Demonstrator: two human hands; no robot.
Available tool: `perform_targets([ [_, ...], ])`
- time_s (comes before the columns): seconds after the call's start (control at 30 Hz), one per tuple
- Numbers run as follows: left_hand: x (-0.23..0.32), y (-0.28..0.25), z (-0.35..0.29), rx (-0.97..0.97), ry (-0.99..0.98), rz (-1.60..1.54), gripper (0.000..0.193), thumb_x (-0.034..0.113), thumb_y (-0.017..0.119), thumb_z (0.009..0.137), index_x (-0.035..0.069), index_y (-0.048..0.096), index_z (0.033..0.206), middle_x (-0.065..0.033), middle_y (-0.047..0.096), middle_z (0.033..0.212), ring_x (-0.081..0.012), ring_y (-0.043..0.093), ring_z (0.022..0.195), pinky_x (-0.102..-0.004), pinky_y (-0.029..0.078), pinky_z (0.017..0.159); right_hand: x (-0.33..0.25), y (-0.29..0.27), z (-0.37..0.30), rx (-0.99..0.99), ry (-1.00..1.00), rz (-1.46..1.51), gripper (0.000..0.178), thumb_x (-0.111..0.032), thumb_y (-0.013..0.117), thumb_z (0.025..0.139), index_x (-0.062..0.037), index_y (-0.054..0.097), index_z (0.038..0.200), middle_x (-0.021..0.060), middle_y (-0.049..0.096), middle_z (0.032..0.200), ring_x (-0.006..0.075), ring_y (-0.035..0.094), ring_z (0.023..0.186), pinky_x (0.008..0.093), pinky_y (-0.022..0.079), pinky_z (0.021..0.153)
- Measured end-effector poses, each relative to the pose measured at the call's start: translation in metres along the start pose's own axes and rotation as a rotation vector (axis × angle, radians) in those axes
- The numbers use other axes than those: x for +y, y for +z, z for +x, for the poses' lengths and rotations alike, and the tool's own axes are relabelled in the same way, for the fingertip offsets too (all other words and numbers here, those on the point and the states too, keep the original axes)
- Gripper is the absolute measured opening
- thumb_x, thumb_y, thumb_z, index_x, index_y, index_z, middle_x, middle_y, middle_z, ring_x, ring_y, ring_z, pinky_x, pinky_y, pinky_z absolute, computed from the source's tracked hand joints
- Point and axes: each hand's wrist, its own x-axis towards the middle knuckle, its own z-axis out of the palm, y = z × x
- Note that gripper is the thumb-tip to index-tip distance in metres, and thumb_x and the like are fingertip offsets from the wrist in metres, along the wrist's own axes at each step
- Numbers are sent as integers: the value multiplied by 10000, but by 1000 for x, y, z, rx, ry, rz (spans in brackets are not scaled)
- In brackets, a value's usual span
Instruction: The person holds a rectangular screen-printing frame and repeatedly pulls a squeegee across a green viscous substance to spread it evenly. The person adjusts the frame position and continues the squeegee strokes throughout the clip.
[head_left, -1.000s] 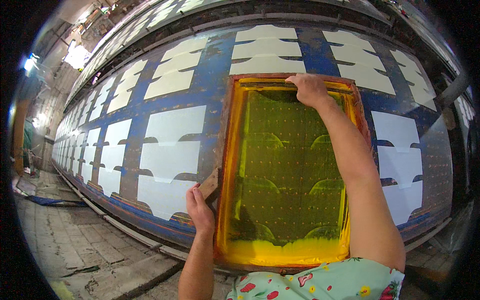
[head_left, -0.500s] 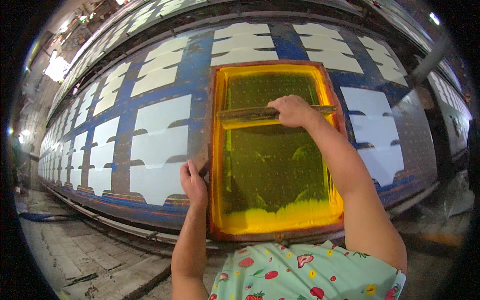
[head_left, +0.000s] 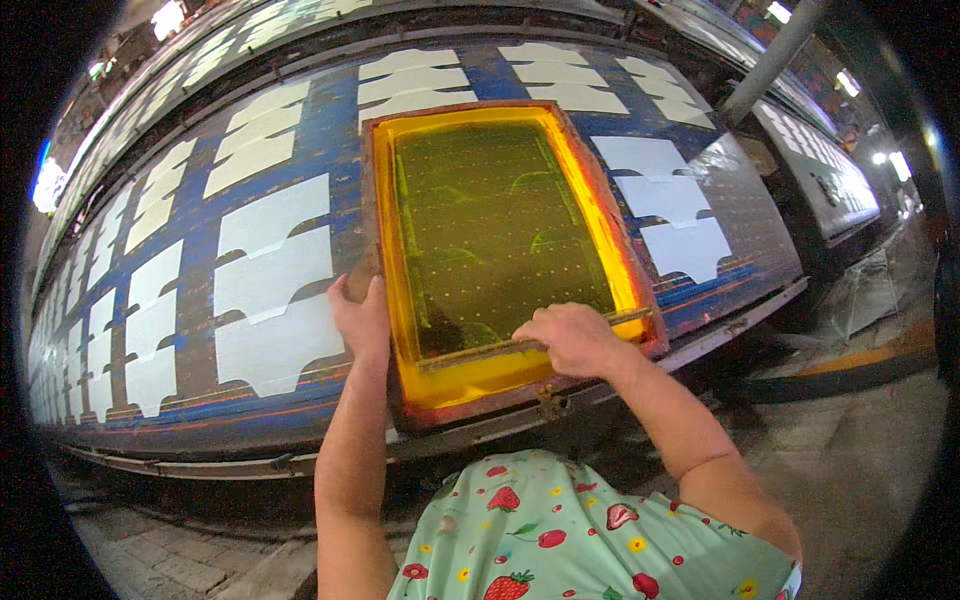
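A screen printing frame (head_left: 460, 107) with reddish-brown sides and a dark olive mesh (head_left: 490, 230) lies on the long table in front of me. My left hand (head_left: 362, 318) grips the frame's left side, thumb and forefinger apart around a brown part there; some fingers are hidden. With my right hand (head_left: 572, 340) I hold a long, thin squeegee (head_left: 475, 352) by its top edge. It spans the mesh close to the near end, tilted slightly. Yellow ink (head_left: 480, 382) lies between the squeegee and the near rim, and more coats the inner borders.
White cut fabric pieces (head_left: 275, 270) lie in overlapping columns left of the frame. More white pieces (head_left: 665, 205) lie to its right and beyond it. The table (head_left: 336, 140) is blue and stained. A grey post (head_left: 770, 65) rises at the far right, by another table (head_left: 825, 175).
My right hand has drawn the squeegee toward me, from the upper part of the mesh to near its front end. The left hand stays at the frame's side. The view has shifted and tilted.
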Motion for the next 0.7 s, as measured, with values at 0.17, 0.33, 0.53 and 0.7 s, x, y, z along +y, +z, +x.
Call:
perform_targets([
  [0.17, 5, 1, 3, -19, -31, -114, 622, 198, 880, 896, -50, 626, 1407, -241, 714, 1311, -352, 692, 1229, -442, 533, 1086, -20, 16, -34, 94, -52, -58, 413, -156, 766, 857, -164, 777, 1270, 108, 721, 1060, 353, 708, 1063, 508, 567, 932],
  [0.33, 10, -5, -2, -21, -25, 37, 622, 151, 870, 877, -59, 624, 1409, -221, 716, 1310, -335, 687, 1222, -437, 524, 1100, -24, 33, -57, 180, -122, 33, 549, -563, 753, 957, -112, 768, 1270, 133, 708, 1138, 361, 677, 1136, 510, 545, 970],
  [0.53, 4, -8, 3, 27, 3, 158, 590, 138, 885, 889, -39, 642, 1396, -166, 690, 1320, -288, 668, 1203, -417, 523, 1082, 12, 41, -82, 257, -336, 167, 485, -452, 789, 959, -93, 750, 1283, 140, 726, 1277, 369, 674, 1231, 525, 531, 1046],
  [0.7, 1, -8, 5, -24, -66, 4, 577, 157, 890, 915, -48, 622, 1383, -135, 681, 1263, -242, 670, 1108, -390, 556, 980, 94, 20, -125, 340, -270, 307, 409, -343, 780, 978, -94, 753, 1301, 153, 691, 1398, 387, 643, 1313, 536, 498, 1135],
])
